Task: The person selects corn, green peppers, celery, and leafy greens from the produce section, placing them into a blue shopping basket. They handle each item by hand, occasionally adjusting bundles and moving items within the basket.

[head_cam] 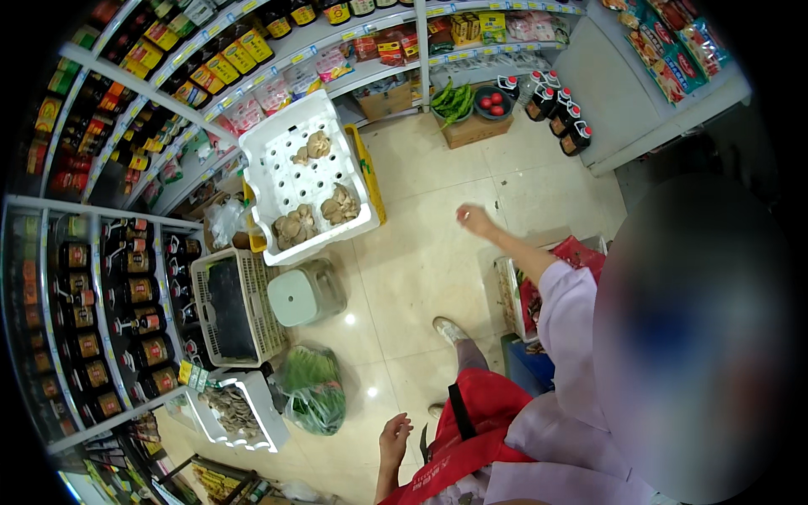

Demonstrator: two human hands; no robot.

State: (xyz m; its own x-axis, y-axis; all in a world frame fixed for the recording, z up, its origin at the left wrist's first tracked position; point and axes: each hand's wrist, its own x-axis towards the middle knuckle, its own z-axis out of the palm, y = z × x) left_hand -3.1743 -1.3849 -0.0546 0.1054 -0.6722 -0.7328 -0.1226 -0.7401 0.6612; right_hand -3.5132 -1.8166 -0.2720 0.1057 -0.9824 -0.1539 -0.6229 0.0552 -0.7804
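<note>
My right hand (478,221) reaches out over the tiled floor (423,252), blurred, its fingers curled. Whether anything small is in it I cannot tell. Low in the picture, my left hand (395,435) hangs beside my red apron (486,404), fingers loosely bent and apart, holding nothing. Ahead of me a white foam crate (303,189) rests on a yellow plastic crate (369,173). Several clumps of oyster mushrooms (295,226) lie on its holed bottom. Nearest my left hand is a clear plastic bag of green leafy vegetables (312,388).
A pale green stool (295,298) and beige basket (268,303) stand beside a foam box of mushrooms (233,410). Shelves of bottles (142,287) line the left. Green peppers (453,102) and red tomatoes (492,104) sit in bowls. Near my right arm is a red bag (577,255).
</note>
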